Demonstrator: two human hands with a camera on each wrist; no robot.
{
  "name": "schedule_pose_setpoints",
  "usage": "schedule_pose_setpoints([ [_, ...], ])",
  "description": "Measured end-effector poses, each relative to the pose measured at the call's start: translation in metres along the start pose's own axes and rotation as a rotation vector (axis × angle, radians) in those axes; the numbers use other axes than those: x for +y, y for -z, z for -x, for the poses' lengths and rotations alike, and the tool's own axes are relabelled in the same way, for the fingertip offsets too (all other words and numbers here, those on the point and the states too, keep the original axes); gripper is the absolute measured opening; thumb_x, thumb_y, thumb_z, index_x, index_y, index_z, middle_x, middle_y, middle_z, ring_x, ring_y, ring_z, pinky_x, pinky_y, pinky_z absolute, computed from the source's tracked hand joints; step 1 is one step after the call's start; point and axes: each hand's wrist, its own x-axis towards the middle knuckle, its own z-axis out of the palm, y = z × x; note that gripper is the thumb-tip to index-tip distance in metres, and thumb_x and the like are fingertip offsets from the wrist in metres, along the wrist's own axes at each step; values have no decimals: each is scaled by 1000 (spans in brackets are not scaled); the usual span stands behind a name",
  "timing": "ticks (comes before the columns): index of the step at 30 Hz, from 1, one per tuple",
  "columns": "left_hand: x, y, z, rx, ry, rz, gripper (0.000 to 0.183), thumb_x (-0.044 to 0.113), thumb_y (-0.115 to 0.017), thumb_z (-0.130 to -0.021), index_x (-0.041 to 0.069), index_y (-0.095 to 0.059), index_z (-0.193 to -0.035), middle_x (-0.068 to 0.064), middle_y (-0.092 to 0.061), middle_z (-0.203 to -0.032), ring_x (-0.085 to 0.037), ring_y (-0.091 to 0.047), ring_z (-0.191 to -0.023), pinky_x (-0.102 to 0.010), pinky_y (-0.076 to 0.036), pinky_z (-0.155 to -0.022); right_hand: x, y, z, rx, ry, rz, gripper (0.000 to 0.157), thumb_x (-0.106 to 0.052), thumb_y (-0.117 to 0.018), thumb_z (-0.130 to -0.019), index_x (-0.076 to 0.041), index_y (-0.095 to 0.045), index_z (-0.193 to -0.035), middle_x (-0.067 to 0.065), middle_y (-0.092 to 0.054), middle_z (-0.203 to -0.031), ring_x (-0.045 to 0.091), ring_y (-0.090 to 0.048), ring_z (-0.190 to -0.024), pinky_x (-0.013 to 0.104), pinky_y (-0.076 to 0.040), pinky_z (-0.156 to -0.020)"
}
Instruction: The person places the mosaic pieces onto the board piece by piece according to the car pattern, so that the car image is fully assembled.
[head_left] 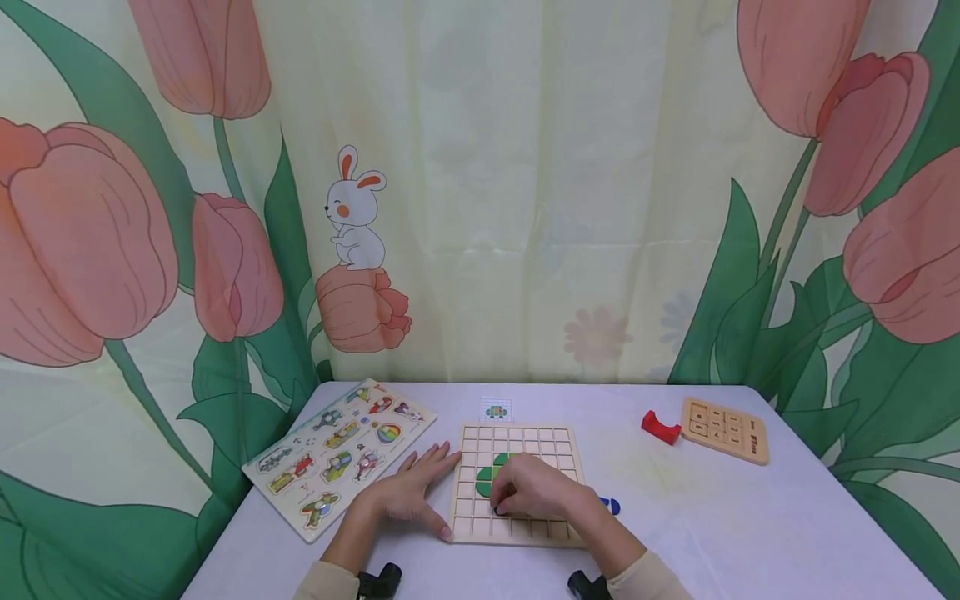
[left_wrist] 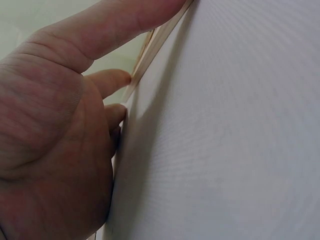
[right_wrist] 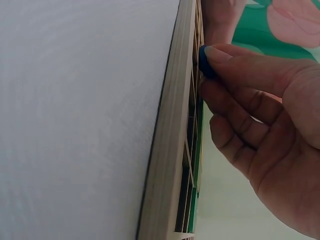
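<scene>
A square wooden grid board [head_left: 474, 539] lies on the table, with green pieces [head_left: 484, 482] set in its middle cells. My right hand [head_left: 536, 486] is over the board and pinches a small blue piece [right_wrist: 205, 62] between thumb and fingertips, at the board's surface. It covers part of the green pieces in the head view. Along the board's left edge rests my left hand [head_left: 408, 492], its fingers spread and the thumb touching the lower left corner. In the left wrist view, that thumb [left_wrist: 115, 30] lies against the wooden edge.
A small pattern card [head_left: 497, 409] lies behind the board. To the left is a picture puzzle board [head_left: 337, 454]. A red curved piece [head_left: 661, 428] and a wooden number board [head_left: 725, 430] lie at the right. Blue pieces [head_left: 612, 505] show beside the right forearm.
</scene>
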Motion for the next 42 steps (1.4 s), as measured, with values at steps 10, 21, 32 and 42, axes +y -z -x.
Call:
schedule_pose_setpoints([
  [10,-1,-2,-1,4,2,-3,125,58,-91,-65,26,-26,-167,-8,-11,-177,-32,-3,-164,-63,1,-130,1,0,2,-29,-20,-15,17,1,-81,-85,-16,-83,-88,-10,-75,-79,-3,-61,-70,16,-55,-67],
  [21,-1,-2,0,6,-11,-17,125,59,-91,-65,26,-26,-167,-9,-11,-176,-34,-4,-164,-64,0,-130,1,-1,3,-33,-18,-9,18,-2,-81,-87,-18,-84,-91,-12,-73,-79,-2,-58,-69,17,-54,-64],
  [32,0,-1,0,7,-16,-16,125,59,-91,-65,26,-26,-167,-9,-11,-176,-34,-4,-164,-64,0,-130,1,0,2,-30,-23,-22,17,-2,-80,-87,-18,-84,-89,-13,-73,-77,-2,-59,-69,17,-54,-65],
  [42,1,0,-1,2,-2,-17,125,59,-91,-65,26,-26,-167,-8,-11,-176,-34,-4,-164,-63,0,-130,11,9,8,45,-3,-16,13,-12,-78,-92,-19,-83,-101,-14,-74,-90,1,-61,-78,20,-54,-72],
])
